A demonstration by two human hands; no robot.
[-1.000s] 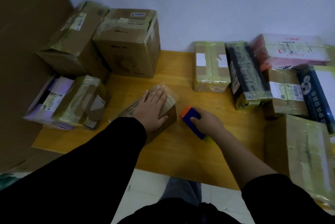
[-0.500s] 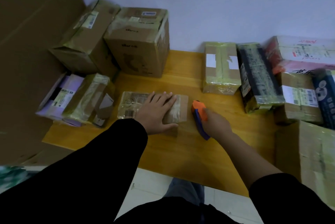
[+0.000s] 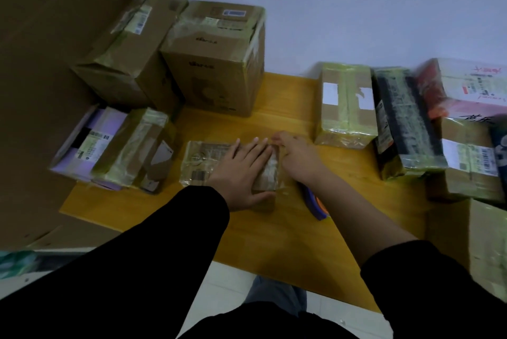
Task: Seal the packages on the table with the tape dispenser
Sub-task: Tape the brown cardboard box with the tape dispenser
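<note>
Small taped package (image 3: 203, 163) lies flat near the middle of the wooden surface (image 3: 274, 242), long side running left to right. Left hand (image 3: 241, 174) rests palm-down on its right half, fingers (image 3: 256, 146) straight and slightly spread, pressing the top. Right hand (image 3: 299, 160) sits at the package's right end, touching the far right corner. This hand is blurred, so I cannot tell whether its fingers pinch anything or only press. Tape dispenser (image 3: 315, 207), blue with orange, lies on the surface just right of the package, partly hidden under the right wrist. Large cardboard box (image 3: 216, 69) stands behind the package against the wall. More taped boxes (image 3: 345, 102) sit to the right.
</note>
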